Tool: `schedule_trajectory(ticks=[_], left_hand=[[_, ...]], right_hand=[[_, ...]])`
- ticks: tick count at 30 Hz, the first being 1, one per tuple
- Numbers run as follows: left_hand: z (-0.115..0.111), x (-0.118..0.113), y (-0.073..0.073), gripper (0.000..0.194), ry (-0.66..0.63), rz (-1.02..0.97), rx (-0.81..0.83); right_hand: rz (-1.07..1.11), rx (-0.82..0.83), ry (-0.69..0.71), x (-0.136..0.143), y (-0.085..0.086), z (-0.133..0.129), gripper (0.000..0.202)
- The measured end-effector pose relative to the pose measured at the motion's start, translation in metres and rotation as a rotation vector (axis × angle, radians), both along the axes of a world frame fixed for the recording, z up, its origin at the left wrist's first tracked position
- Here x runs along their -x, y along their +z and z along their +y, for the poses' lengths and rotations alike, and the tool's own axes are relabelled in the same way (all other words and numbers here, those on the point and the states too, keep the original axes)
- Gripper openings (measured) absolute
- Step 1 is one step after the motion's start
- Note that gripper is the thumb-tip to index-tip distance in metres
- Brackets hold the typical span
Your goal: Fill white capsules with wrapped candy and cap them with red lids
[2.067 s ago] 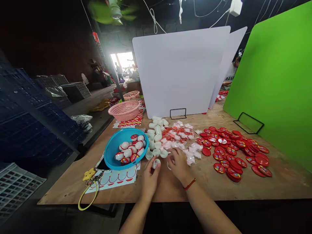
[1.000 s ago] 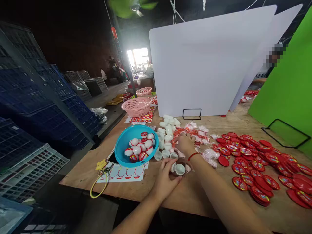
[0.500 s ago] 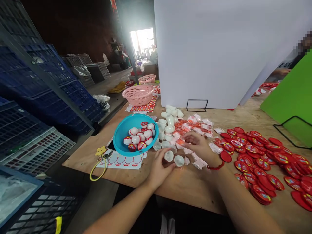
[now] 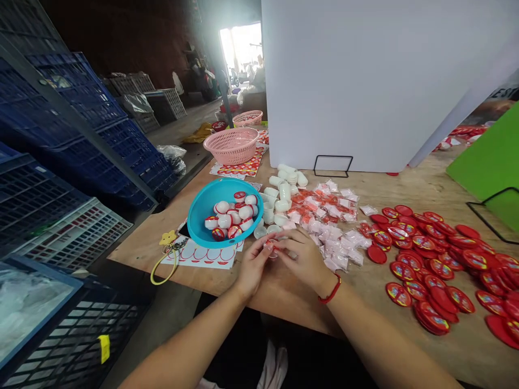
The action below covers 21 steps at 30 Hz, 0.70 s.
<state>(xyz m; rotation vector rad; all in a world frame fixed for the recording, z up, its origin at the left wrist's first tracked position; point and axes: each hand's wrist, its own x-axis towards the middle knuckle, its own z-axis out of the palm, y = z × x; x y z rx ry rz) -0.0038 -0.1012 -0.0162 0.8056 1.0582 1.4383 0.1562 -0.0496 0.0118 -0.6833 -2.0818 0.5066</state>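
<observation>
My left hand [image 4: 252, 268] and my right hand [image 4: 300, 255] meet just above the table edge, fingertips pinched together. Between them is a small red-and-clear packet [image 4: 271, 246], mostly covered by the fingers; whether a cup is under it I cannot tell. Beyond the hands stand and lie several white plastic cups [image 4: 284, 190]. To their right is a heap of small clear packets, orange-red ones [image 4: 307, 204] behind and pale pink ones [image 4: 338, 242] nearer my right hand. A teal bowl [image 4: 198, 201] with red-and-white capsules [image 4: 225, 220] sits left of the cups.
Red printed discs [image 4: 421, 241] cover the right side of the table. A white board [image 4: 344, 86] and a green board [image 4: 486, 156] stand behind. At the left are a pink basket [image 4: 232, 147], printed sheets [image 4: 211, 256], a yellow key ring [image 4: 165, 265] and stacked blue crates [image 4: 77, 97].
My right hand has come back from the packets to meet my left. My left fingers were around a white cup; now both hands' fingertips close together on a small packet.
</observation>
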Motion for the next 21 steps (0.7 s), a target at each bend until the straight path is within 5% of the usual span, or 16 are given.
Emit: schedule_trajectory(ticks=[6, 11, 16, 21], left_hand=[[0.003, -0.001, 0.001, 0.042, 0.047, 0.038, -0.020], [0.003, 0.000, -0.005, 0.036, 0.057, 0.045, 0.004], [0.003, 0.001, -0.006, 0.035, 0.021, 0.040, 0.026], [0.003, -0.002, -0.002, 0.032, 0.009, 0.034, 0.018]], right_hand=[[0.018, 0.115, -0.036, 0.000, 0.005, -0.001, 0.035], [0.078, 0.107, -0.257, -0.038, 0.038, 0.009, 0.038], [-0.512, 0.297, -0.616, -0.133, 0.064, 0.014, 0.027], [-0.866, 0.482, -0.686, -0.191, 0.044, 0.022, 0.029]])
